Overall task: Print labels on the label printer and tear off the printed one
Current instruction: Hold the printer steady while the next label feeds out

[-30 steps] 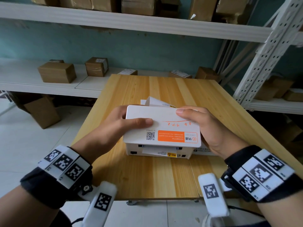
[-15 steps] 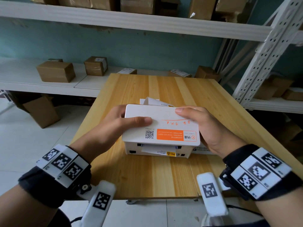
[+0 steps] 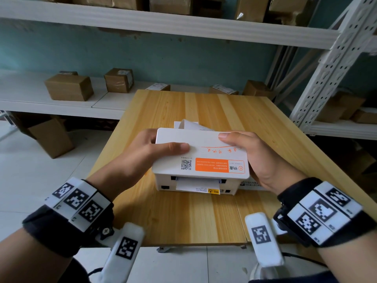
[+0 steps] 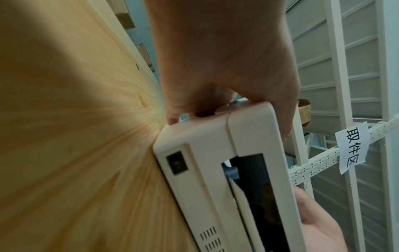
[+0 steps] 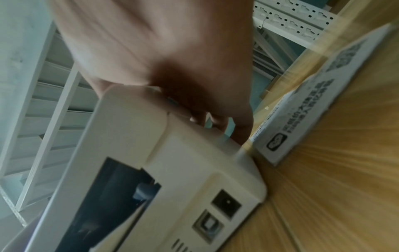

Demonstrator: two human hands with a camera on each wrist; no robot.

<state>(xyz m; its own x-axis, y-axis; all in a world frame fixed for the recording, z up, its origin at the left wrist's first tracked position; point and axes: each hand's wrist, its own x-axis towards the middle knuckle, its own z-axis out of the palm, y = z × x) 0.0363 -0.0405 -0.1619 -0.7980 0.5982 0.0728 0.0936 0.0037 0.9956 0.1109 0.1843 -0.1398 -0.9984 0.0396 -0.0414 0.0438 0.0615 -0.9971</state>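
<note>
A white label printer (image 3: 201,152) with an orange sticker on its lid stands mid-table. My left hand (image 3: 151,149) grips the lid's left end, thumb on top and fingers round the side. At the right end my right hand (image 3: 253,160) grips it the same way. Label paper (image 3: 195,185) shows in the slot on the side facing me. White paper (image 3: 189,124) sticks up behind the printer. The left wrist view shows the printer (image 4: 215,153) under my left hand (image 4: 215,59). The right wrist view shows the printer's (image 5: 194,162) sockets and my right hand (image 5: 172,51).
The wooden table (image 3: 183,221) has bare wood in front of and beyond the printer. A flat white printed pack (image 5: 313,109) lies against the printer's right side. White metal shelving (image 3: 330,64) with cardboard boxes (image 3: 69,86) stands behind and to the right.
Both hands keep their grip on the printer's lid. I see no clear movement of the printer or the paper; only the view shifts slightly.
</note>
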